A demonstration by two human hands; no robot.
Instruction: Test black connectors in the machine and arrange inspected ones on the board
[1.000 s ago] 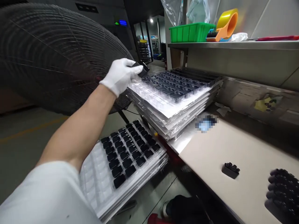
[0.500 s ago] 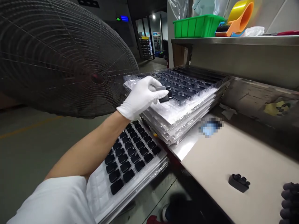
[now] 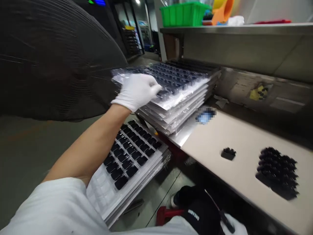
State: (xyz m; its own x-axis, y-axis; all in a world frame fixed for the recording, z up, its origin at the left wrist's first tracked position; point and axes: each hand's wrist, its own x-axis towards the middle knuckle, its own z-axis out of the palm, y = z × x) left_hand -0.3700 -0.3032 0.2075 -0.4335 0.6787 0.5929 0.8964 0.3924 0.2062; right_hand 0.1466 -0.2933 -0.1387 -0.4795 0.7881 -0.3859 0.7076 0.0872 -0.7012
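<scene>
At the beige-topped desk's (image 3: 207,143) far end stands a stack of clear plastic trays (image 3: 182,119), pockets presumably keeping black pieces (image 3: 176,76) apart. Knobbed black blocks (image 3: 277,173) cluster nearer, perhaps for easy reach. The white-gloved left hand (image 3: 139,90) curls over the stack's near corner, fingers drawn together, any hold hidden; the white-gloved right hand (image 3: 236,227) grips a slim black-handled tool (image 3: 227,221).

Inspector A: "Condition of the upper tray (image 3: 118,75)?"

Inspector B: "Clear plastic, lying flat, shiny at its left corner."

Inspector A: "Contents?"

Inspector B: "Black pieces (image 3: 176,76), ranked in rows across the upper tray. Outlines blurred; seating of those along its near edge cannot be determined."

Inspector A: "And the tool (image 3: 223,217)?"

Inspector B: "Slim shaft, dark handle, slanted. Located nearer the viewer than the upper tray, to its right, well apart."
</scene>
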